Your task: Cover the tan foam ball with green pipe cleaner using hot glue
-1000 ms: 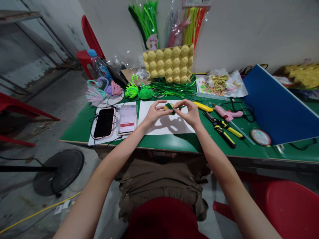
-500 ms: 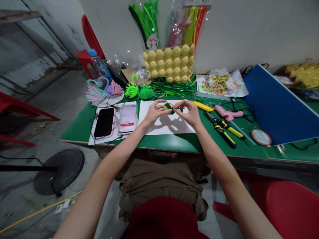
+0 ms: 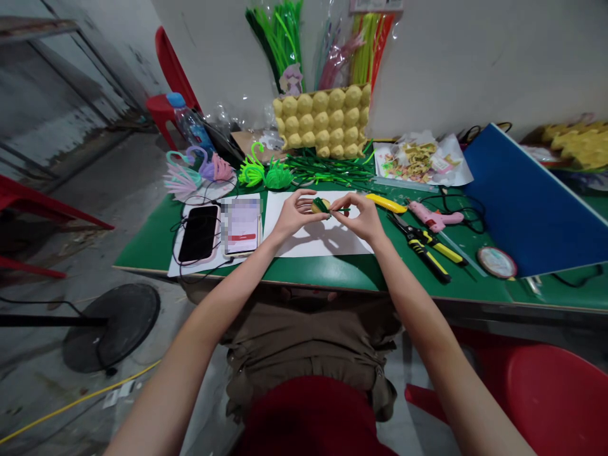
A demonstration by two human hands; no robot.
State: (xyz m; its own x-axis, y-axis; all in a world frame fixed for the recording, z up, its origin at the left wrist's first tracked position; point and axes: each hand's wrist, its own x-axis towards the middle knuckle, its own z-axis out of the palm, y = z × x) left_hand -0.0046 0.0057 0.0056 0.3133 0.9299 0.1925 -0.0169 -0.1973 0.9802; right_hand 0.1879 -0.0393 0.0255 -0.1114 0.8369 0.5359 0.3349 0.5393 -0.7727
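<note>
**Green worktop, both hands pinched on a pipe-cleaner piece**

Green worktop (image 3: 156, 244) against a pale wall, craft clutter all round. Both hands are raised just above a white paper sheet (image 3: 304, 244).

- Left hand (image 3: 295, 218): fingers closed together, grip clamped on a small yellow-and-green pipe-cleaner piece (image 3: 320, 205).
- Right hand (image 3: 361, 217): thumb and forefinger pinched shut on the green stem end of the same piece, touching it from the right.
- Piece sits between the two grips, clear of the paper, shadow directly below.

Handling, my read: very light, fuzzy, so not slippery; wire core bends easily and keeps the bend. The wound yellow part looks the firmer spot to hold; the loose green stem will flex if held far from the winding. Squeezing hard would flatten the pile.

Around the grip:
- Left of it: black phone (image 3: 198, 233) and a second phone beside it, on paper with cables.
- Right of it: yellow utility knife (image 3: 387, 202), yellow-handled cutters (image 3: 420, 246), pink glue gun (image 3: 434, 217), round tape measure (image 3: 496, 261), blue board (image 3: 532, 202).
- Beyond it: loose green pipe cleaners (image 3: 332, 170), yellow egg tray (image 3: 323, 121), green (image 3: 263, 174) and pink (image 3: 197, 171) pipe-cleaner figures, water bottle (image 3: 190, 126).
</note>
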